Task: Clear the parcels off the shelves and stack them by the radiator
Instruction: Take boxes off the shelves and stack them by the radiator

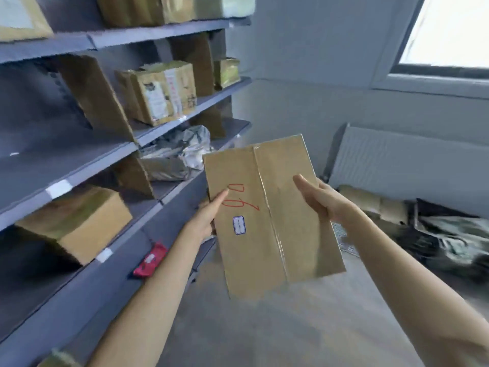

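Observation:
I hold a brown cardboard parcel point(267, 223) in the air, its taped top face toward me, with red handwriting and a small blue-edged label. My left hand point(206, 215) grips its left edge, thumb on top. My right hand point(320, 197) grips its right edge, thumb on the top face. The grey shelves point(87, 165) run along the left and carry more parcels: a brown box point(76, 223) on a lower shelf, printed boxes point(158, 91) higher up, and grey plastic bags point(180, 149). The white radiator point(407, 165) stands on the right wall under the window.
By the radiator, on the floor, lie a brown parcel point(370, 202) and dark and grey plastic bags point(449, 239). A red packet point(150, 260) lies on a low shelf. Cardboard dividers point(95, 96) stand upright between shelf sections. Grey floor point(277, 327) stretches below the parcel.

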